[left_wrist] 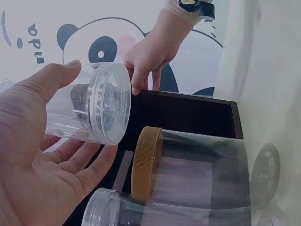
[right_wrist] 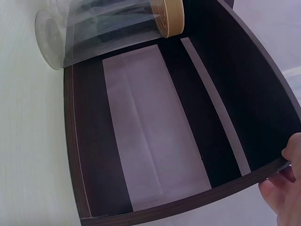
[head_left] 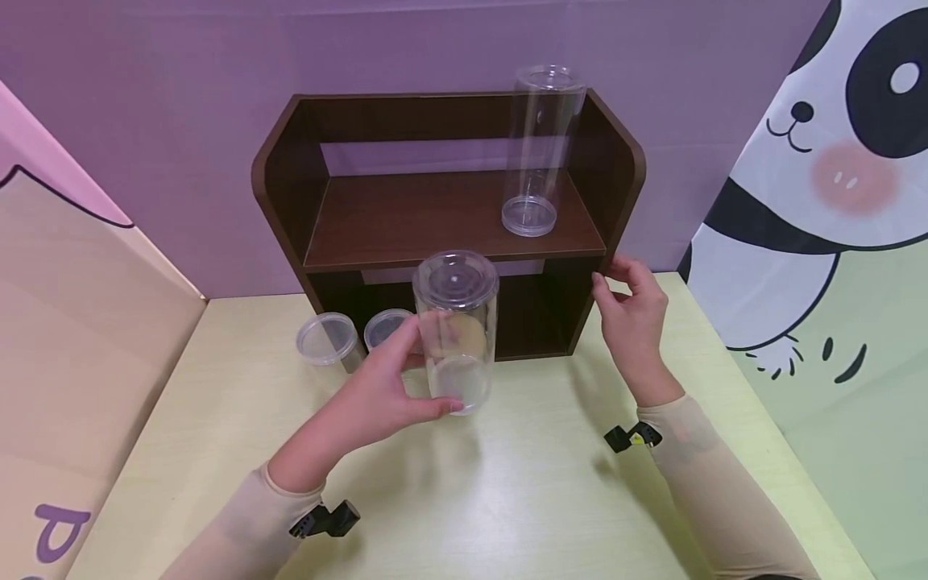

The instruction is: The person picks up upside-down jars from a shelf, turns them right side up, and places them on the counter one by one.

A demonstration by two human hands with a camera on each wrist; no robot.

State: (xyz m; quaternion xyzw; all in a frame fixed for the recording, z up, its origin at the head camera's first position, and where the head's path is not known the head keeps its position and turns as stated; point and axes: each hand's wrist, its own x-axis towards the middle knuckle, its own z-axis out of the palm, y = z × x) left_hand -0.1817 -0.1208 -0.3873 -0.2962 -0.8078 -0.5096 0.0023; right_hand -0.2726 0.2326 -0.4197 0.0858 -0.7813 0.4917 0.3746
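My left hand (head_left: 377, 395) holds a clear plastic jar (head_left: 458, 334) in front of the shelf, thumb on the near side and fingers on the far side. In the left wrist view, the ridged clear end (left_wrist: 110, 103) of this jar faces the shelf. My right hand (head_left: 636, 326) pinches the right side panel of the dark brown two-tier shelf (head_left: 435, 221). The right wrist view shows the thumb (right_wrist: 292, 147) on the panel's inner side and fingers outside. Behind the held jar is a clear jar with a tan ribbed lid (left_wrist: 146, 162), partly hidden in the head view.
On the upper shelf, toward the right, stands a tall clear cylinder (head_left: 532, 153). Clear jars, one farther left (head_left: 326, 342) and one beside my left fingers (head_left: 387, 324), stand at the shelf's lower left. A purple backdrop (head_left: 145, 145) rises behind the pale table (head_left: 522, 499).
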